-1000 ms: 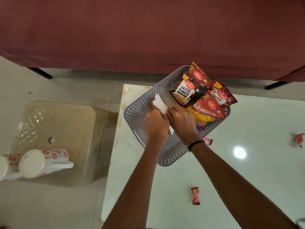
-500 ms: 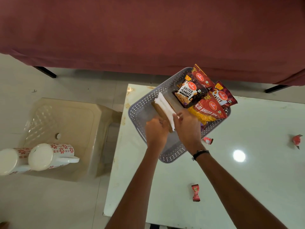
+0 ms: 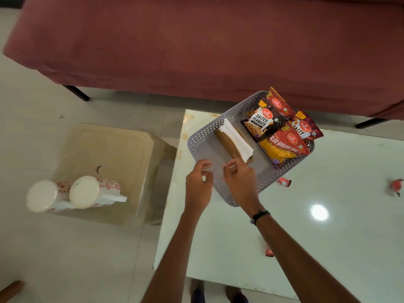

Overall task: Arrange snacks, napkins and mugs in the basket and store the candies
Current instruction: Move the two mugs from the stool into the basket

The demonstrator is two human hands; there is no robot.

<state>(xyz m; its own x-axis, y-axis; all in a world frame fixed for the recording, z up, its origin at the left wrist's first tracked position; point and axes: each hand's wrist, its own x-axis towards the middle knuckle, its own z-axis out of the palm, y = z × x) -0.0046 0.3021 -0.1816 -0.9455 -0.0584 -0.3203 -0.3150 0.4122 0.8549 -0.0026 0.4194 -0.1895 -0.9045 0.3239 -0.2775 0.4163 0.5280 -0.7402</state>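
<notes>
A grey perforated basket (image 3: 209, 127) sits on the far left corner of the white table (image 3: 317, 254). In its middle stand white napkins (image 3: 237, 136) in a brown holder (image 3: 223, 139). Several snack packets lean at its right end, among them salted peanuts (image 3: 261, 123) and aloo bhujia (image 3: 284, 147). My left hand (image 3: 199, 184) hovers over the basket's near left rim with loosely curled fingers. My right hand (image 3: 239, 179) is just short of the holder's near end, holding nothing. Two white mugs with red flowers (image 3: 91, 192) lie on their sides on a stool. Red-wrapped candies (image 3: 284, 182) (image 3: 396, 186) (image 3: 269, 251) lie on the table.
The beige plastic stool (image 3: 105, 149) stands on the floor to the left of the table. A maroon sofa (image 3: 196, 40) runs along the far side. The table's left edge is close to my left arm. My feet show below the table's near edge.
Both hands have let go of the napkin holder and drawn back toward me. The holder with napkins stays in the basket. The view has shifted left.
</notes>
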